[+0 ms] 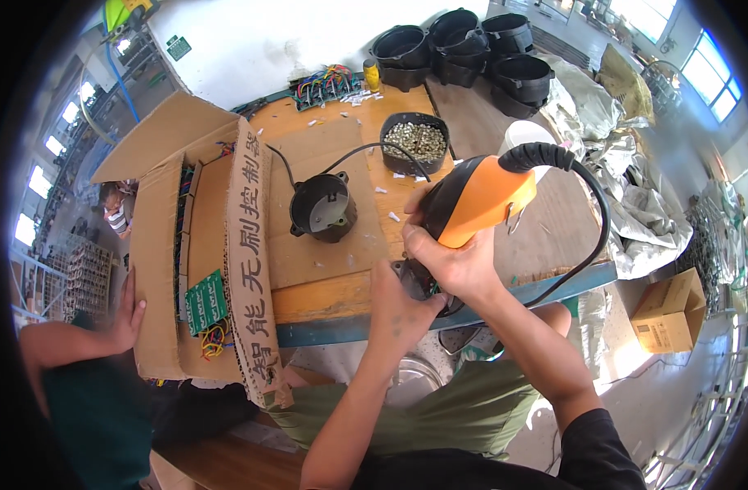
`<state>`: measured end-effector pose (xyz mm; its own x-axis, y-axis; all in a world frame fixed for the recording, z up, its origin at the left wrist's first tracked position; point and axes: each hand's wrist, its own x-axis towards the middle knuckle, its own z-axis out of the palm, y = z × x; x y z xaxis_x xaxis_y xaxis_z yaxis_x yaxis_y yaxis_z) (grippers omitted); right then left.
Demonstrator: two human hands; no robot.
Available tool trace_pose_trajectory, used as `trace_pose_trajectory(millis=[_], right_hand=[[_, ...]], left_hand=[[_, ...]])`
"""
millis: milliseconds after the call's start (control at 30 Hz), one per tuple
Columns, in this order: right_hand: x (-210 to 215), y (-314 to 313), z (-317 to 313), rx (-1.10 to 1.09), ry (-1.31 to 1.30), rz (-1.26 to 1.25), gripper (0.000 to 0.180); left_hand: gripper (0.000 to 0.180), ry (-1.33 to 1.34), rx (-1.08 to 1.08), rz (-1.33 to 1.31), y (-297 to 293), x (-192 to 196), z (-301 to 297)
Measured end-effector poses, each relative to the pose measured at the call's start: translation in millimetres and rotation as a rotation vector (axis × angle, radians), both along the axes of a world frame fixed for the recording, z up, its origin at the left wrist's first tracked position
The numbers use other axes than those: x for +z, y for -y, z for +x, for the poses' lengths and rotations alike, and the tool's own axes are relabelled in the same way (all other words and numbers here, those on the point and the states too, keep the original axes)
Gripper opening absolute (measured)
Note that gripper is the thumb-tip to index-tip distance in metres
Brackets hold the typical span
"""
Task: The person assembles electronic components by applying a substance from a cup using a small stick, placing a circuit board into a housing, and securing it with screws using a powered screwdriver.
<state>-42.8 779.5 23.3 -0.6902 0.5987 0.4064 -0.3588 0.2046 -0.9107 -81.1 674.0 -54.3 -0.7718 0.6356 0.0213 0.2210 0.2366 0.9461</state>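
My right hand (459, 257) is wrapped round an orange and black power screwdriver (492, 200), which tilts down toward the table's front edge. A thick black cord leaves its upper end. My left hand (398, 306) grips a small black housing (415, 278) under the tool's lower end; my fingers cover much of it, and the tool's tip is hidden. Beyond my left hand, a round black housing (323, 208) with a black cable stands on a flat cardboard sheet (366, 245). Behind the screwdriver sits a black bin (394, 162) full of small metal pieces (415, 140).
An open cardboard box (251, 245) holds green circuit boards (206, 302) with coloured wires; another person's hand (129, 314) touches its left side. Several black housings (521, 77), a yellow bottle (371, 75) and wired boards (325, 88) stand at the back. White sacks (643, 204) lie right.
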Motion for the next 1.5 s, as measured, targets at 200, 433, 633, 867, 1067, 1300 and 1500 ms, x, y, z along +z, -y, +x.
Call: trace_pose_trajectory(millis=[200,433,633,867,1067,1300,1500], right_hand=[[-0.4,0.9,-1.5,-0.002,-0.021,0.088,0.021],[0.0,5.3,-4.0,-0.013,-0.018,-0.008,0.021],[5.8,1.4,-3.4,0.000,0.019,0.077,0.029],[-25.5,-4.3,-2.4,-0.365,0.107,0.324,0.027],[-35.7,-29.1,-12.7,-0.089,0.150,0.018,0.018],[-38.6,-33.2,-16.0,0.098,-0.052,0.016,0.014],[-33.5,-37.8,-16.5,0.288,-0.059,-0.037,0.025]], left_hand=[[0.062,0.004,-0.013,0.036,-1.3,-5.9,-0.9],[0.063,-0.039,-0.017,0.093,-1.3,-11.9,-2.3],[0.063,0.022,-0.022,0.102,-1.4,-6.2,-1.2],[0.069,-0.005,-0.164,0.222,-6.9,-7.0,-3.9],[0.061,-0.032,0.222,-0.168,-14.6,-3.1,6.5],[0.077,0.119,0.252,-0.220,-18.0,-0.7,10.6],[0.083,0.108,0.224,-0.215,-15.4,4.2,10.1]])
